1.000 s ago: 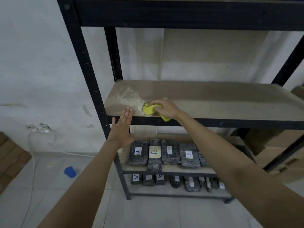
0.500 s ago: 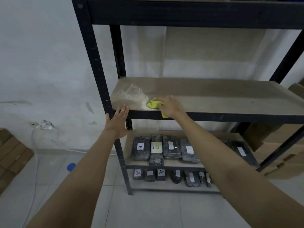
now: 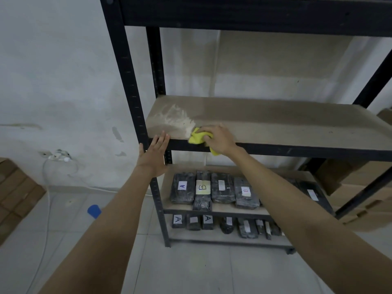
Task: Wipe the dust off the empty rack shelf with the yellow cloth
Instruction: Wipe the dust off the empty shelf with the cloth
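The empty shelf (image 3: 275,124) is a bare brown board in a black metal rack, with a pale smear of dust (image 3: 176,120) near its left end. My right hand (image 3: 218,139) presses a crumpled yellow cloth (image 3: 197,137) onto the board's front edge, just right of the dust; a corner of the cloth hangs below the edge. My left hand (image 3: 153,154) is flat with fingers together, its fingertips touching the shelf's black front rail beside the left front post (image 3: 129,81).
Lower shelves hold several black wrapped packs (image 3: 212,187) with lettered labels. Cardboard boxes (image 3: 360,187) stand behind the rack at right, more at far left. A blue cup (image 3: 94,211) lies on the tiled floor; a white cable (image 3: 47,177) hangs from a wall socket.
My left hand has moved up to the shelf's front rail by the left post. The right hand with the cloth stays at the dust patch's edge.
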